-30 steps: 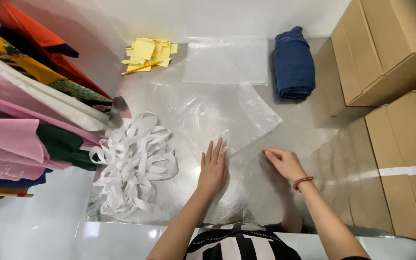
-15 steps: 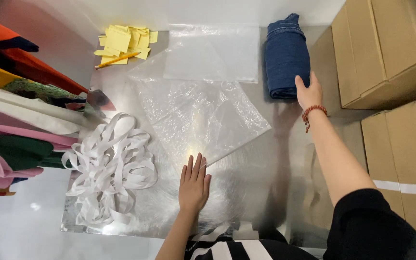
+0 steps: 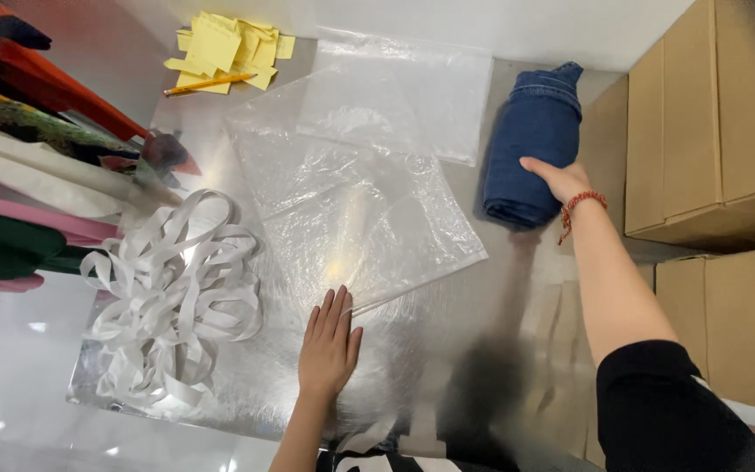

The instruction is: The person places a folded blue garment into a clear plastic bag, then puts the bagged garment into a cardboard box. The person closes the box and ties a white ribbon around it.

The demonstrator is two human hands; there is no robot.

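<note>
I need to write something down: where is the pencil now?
In the head view the pencil lies at the table's far left, on the yellow paper slips.

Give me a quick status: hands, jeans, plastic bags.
Left hand flat on clear plastic bag. Right hand gripping folded blue jeans. White strap pile beside bag, apart.

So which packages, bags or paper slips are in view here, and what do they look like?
Brown cardboard boxes: stacked at right, rectangular.
Clear plastic bags: flat, table centre, left hand at the near edge.
Yellow paper slips: loose pile, far left.
</note>
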